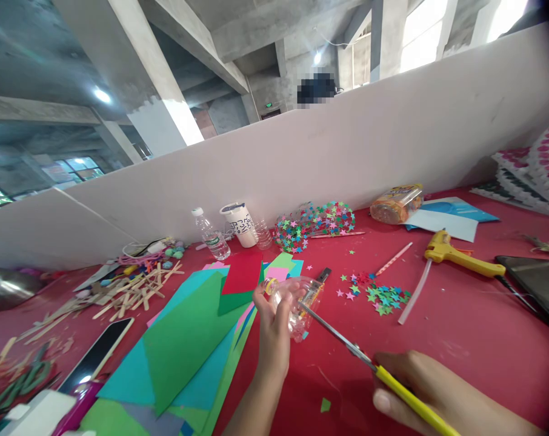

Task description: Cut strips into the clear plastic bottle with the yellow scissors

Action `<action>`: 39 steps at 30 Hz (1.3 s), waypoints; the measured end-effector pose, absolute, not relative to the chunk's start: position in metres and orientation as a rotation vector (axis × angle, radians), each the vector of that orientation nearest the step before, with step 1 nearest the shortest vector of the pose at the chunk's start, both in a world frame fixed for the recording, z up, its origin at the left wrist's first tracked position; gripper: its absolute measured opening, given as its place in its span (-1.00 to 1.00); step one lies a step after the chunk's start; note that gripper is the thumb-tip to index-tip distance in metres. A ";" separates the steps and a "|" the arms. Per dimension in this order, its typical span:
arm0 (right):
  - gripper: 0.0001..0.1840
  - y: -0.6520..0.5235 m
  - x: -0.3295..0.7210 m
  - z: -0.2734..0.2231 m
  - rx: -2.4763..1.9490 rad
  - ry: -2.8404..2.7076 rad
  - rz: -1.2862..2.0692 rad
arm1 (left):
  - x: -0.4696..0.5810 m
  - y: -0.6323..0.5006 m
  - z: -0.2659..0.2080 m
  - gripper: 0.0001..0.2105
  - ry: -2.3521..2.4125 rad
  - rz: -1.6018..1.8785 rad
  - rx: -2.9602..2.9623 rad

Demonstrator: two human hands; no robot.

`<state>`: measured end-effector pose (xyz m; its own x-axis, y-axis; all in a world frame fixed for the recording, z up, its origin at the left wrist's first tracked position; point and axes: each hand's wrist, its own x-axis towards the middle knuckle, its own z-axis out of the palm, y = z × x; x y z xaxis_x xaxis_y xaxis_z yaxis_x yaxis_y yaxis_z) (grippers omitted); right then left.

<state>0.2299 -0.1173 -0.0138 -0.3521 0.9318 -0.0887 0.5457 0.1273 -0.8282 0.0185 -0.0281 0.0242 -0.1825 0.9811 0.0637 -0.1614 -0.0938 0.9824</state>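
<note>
Grip first: the left hand (274, 324) is clamped around a small clear plastic bottle (297, 306), thumb on one side and fingers wrapped over the far side, holding it just above the red surface (460, 339), toward its near edge and about midway along it. The right hand (431, 390) is closed on the yellow handles of a pair of scissors (347, 345), whose blades run up and left until the tips meet the bottle's wall.

Risks, as I judge them: the bottle is smooth and round, so the blade tips could skid off the plastic and slide toward the left fingers, which sit close to the contact point. A thin wall may also buckle or split unevenly if the blades bite at a slant. Small coloured bits seem to sit inside the bottle and could spill out.

Pose: the left forearm rises from the near edge, wrist straight, hand tilted so the bottle lies on its side. The right hand lies low at the near edge, knuckles up, pointing the scissors diagonally away.
</note>
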 end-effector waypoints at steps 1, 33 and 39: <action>-0.39 -0.117 0.229 -0.013 -1.442 -1.958 1.106 | 0.018 -0.028 0.024 -0.56 1.171 1.473 1.055; -0.32 -0.119 0.221 -0.001 -1.391 -2.003 1.115 | 0.018 -0.026 0.026 -0.53 1.224 1.578 1.141; -0.36 -0.121 0.224 0.005 -1.355 -1.952 1.156 | 0.017 -0.026 0.026 -0.50 1.205 1.548 1.200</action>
